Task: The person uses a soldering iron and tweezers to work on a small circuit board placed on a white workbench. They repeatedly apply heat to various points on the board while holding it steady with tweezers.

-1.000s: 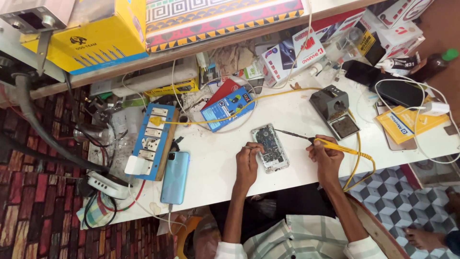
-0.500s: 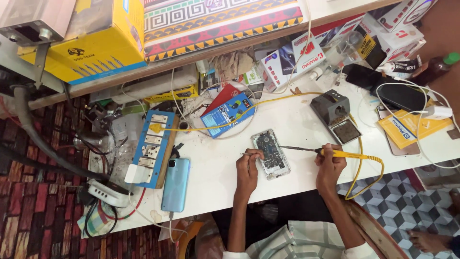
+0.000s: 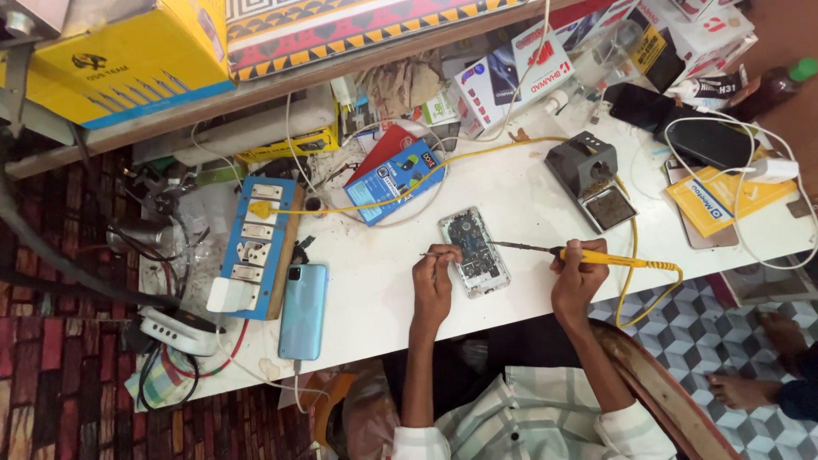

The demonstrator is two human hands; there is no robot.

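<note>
**Soldering at an opened phone on a crowded white bench**

A white table (image 3: pixel 383 281) carries the work, its far edge packed under a wooden shelf with cartons, a yellow box (image 3: pixel 119 60) and loose packaging. Towards the left edge sit a blue socket board (image 3: pixel 256 247) and a pale blue phone (image 3: pixel 303 311) lying face down; a soldering iron stand (image 3: pixel 590 179) is near the right end. Red patterned flooring shows beyond the left edge, grey cube-pattern tiles at the right.

The opened phone (image 3: pixel 475 252), back off and circuit board showing, lies flat near the table's front edge, roughly at its middle. The left hand (image 3: pixel 434 277) rests just beside its left side, fingers pinched closed on a thin tool (image 3: pixel 429 254) too small to identify. The right hand (image 3: pixel 575 277) is curled tightly around the yellow soldering iron (image 3: pixel 596 255), whose tip reaches across to the phone's upper right part.

Against half a second ago, both hands and the phone sit much as they did; only the view has shifted slightly.
</note>
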